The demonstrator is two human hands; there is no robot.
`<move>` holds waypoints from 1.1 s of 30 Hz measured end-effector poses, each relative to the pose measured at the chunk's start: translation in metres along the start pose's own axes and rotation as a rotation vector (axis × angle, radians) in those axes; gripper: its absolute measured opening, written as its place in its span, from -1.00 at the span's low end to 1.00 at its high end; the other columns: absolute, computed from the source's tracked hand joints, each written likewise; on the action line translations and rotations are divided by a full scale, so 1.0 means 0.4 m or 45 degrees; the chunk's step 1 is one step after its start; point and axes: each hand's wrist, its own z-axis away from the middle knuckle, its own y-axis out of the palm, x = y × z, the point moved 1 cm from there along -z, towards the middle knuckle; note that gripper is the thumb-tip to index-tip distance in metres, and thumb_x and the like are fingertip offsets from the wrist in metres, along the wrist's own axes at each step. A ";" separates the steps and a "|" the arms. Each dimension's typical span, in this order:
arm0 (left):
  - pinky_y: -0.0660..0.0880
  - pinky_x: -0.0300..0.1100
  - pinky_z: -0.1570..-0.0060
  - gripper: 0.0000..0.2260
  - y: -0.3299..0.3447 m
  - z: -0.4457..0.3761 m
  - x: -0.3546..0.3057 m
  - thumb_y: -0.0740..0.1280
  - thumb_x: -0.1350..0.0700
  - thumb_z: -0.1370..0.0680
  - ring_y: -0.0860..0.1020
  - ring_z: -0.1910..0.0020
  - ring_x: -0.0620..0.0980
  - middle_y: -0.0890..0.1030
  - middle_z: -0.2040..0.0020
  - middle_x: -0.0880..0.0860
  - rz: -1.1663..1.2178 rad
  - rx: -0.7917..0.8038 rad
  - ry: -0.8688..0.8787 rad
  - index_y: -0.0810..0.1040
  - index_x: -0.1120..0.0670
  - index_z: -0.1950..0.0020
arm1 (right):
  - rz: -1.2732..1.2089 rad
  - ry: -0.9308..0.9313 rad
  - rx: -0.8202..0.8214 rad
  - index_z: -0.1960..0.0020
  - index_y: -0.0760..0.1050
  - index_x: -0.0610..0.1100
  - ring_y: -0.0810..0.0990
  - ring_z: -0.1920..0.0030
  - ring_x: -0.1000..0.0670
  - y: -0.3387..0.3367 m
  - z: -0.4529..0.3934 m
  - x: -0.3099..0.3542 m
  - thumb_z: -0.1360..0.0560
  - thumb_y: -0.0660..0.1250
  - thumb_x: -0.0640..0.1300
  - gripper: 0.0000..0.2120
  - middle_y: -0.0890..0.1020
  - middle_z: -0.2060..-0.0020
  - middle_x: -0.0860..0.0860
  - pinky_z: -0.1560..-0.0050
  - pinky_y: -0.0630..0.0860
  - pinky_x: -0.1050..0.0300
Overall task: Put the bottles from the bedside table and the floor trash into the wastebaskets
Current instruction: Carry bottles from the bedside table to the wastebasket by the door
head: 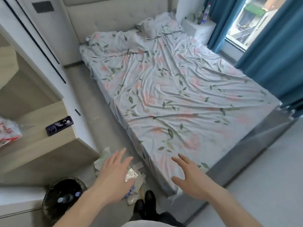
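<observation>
Crumpled paper, wrappers and a piece of silver foil (131, 175) lie as floor trash (103, 158) between the shelf unit and the bed corner. My left hand (113, 179) hovers over this pile with fingers spread, holding nothing. My right hand (188, 176) is open above the bed's near corner, also empty. A black-lined wastebasket (54, 202) stands at the lower left with bottles (65, 198) inside. Far off, the white bedside table (199, 29) beside the bed's head carries bottles (204, 17).
The bed (172, 95) with a floral sheet fills the middle. A wooden shelf unit (37, 141) at the left holds a dark phone (59, 126) and a red-and-white bag (8, 133). Blue curtains (268, 51) hang at the right. My black shoes (144, 203) stand by the trash.
</observation>
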 end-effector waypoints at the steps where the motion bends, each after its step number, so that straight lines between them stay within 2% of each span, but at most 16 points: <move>1: -0.09 0.03 -0.62 -0.37 -0.001 -0.009 -0.017 0.19 -0.25 -0.62 -0.16 -0.65 0.05 -0.16 -0.67 -0.03 0.009 0.001 0.018 0.08 -0.14 -0.64 | -0.010 0.017 -0.015 -0.64 0.02 0.21 0.01 -0.64 0.03 -0.003 0.019 -0.019 -0.60 0.24 0.18 -0.31 -0.06 -0.64 0.18 -0.58 0.15 0.01; 5: -0.08 0.03 -0.62 -0.34 0.007 -0.052 -0.096 0.21 -0.24 -0.60 -0.14 -0.65 0.07 -0.17 -0.67 -0.01 -0.023 0.032 0.114 0.06 -0.12 -0.64 | 0.006 0.111 -0.060 -0.64 0.01 0.21 -0.01 -0.64 0.02 -0.026 0.078 -0.098 -0.60 0.25 0.21 -0.30 -0.08 -0.65 0.16 -0.59 0.14 -0.01; 10: -0.12 0.01 -0.62 -0.34 -0.014 -0.096 -0.211 0.21 -0.23 -0.62 -0.22 -0.65 0.03 -0.23 -0.66 -0.06 -0.050 0.070 0.223 0.03 -0.13 -0.66 | -0.053 0.188 -0.179 -0.64 0.03 0.18 -0.03 -0.64 0.03 -0.054 0.133 -0.196 -0.59 0.27 0.20 -0.28 -0.06 -0.65 0.13 -0.61 0.10 0.00; 15: -0.14 0.03 -0.62 -0.33 -0.041 -0.194 -0.335 0.20 -0.25 -0.62 -0.25 -0.64 0.06 -0.27 -0.66 -0.03 -0.125 0.081 0.248 0.02 -0.14 -0.66 | -0.052 0.225 -0.144 -0.64 -0.04 0.17 -0.11 -0.65 -0.02 -0.134 0.117 -0.323 -0.60 0.25 0.20 -0.27 -0.14 -0.65 0.11 -0.63 0.03 -0.02; 21: -0.15 0.02 -0.62 -0.36 -0.030 -0.374 -0.531 0.19 -0.24 -0.62 -0.24 -0.64 0.08 -0.30 -0.65 -0.06 -0.188 0.095 0.167 0.03 -0.15 -0.64 | -0.029 0.119 -0.108 -0.65 -0.09 0.18 -0.16 -0.65 -0.06 -0.322 -0.022 -0.513 -0.60 0.23 0.22 -0.25 -0.18 -0.65 0.12 -0.63 0.00 -0.06; 26: -0.19 -0.04 -0.58 -0.38 -0.021 -0.526 -0.755 0.20 -0.24 -0.62 -0.27 -0.64 0.05 -0.29 -0.65 -0.07 -0.106 0.015 -0.011 0.07 -0.15 -0.63 | -0.020 -0.031 -0.013 -0.65 -0.08 0.18 -0.16 -0.65 -0.04 -0.541 -0.139 -0.687 -0.61 0.23 0.20 -0.27 -0.19 -0.65 0.13 -0.63 0.03 -0.05; 33: -0.21 0.06 -0.61 -0.34 -0.095 -0.659 -0.993 0.17 -0.29 -0.62 -0.38 -0.61 0.03 -0.36 -0.63 -0.08 -0.108 -0.087 -0.110 -0.01 -0.17 -0.65 | 0.086 -0.157 -0.036 -0.65 -0.09 0.18 -0.18 -0.65 -0.04 -0.801 -0.185 -0.819 -0.61 0.22 0.23 -0.27 -0.20 -0.65 0.13 -0.63 -0.01 -0.07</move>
